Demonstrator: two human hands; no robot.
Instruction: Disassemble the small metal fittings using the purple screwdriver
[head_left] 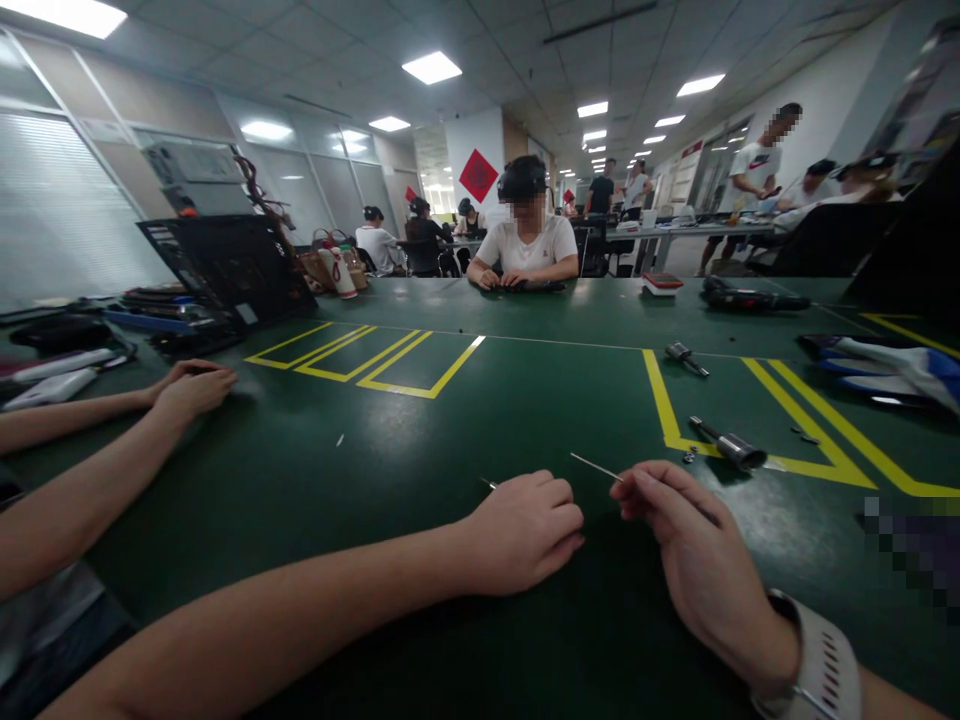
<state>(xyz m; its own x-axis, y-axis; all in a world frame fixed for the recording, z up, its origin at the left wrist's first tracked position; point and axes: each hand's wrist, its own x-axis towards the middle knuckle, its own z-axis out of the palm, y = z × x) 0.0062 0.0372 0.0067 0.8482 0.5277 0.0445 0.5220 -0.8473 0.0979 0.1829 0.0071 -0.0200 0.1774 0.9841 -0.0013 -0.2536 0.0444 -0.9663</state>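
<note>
My right hand [679,525], with a pale watch strap at the wrist, pinches a thin metal rod [596,466] that points up and left. To its left, my left hand [525,530] rests low over the green table with its fingers curled. A small metal tip [490,484] sticks out beyond the knuckles of that hand; the rest of the piece is hidden. Beyond my right hand, a metal socket tool [731,450] lies across yellow tape, with small dark parts [691,455] beside it. A second socket tool [686,358] lies farther back.
Another person's hands [191,385] rest on the table [285,500] at the left. A person in a white shirt [525,245] sits opposite. Blue and white gloves [885,370] and a black power tool [750,296] lie at the right; a black panel [232,270] stands at the left.
</note>
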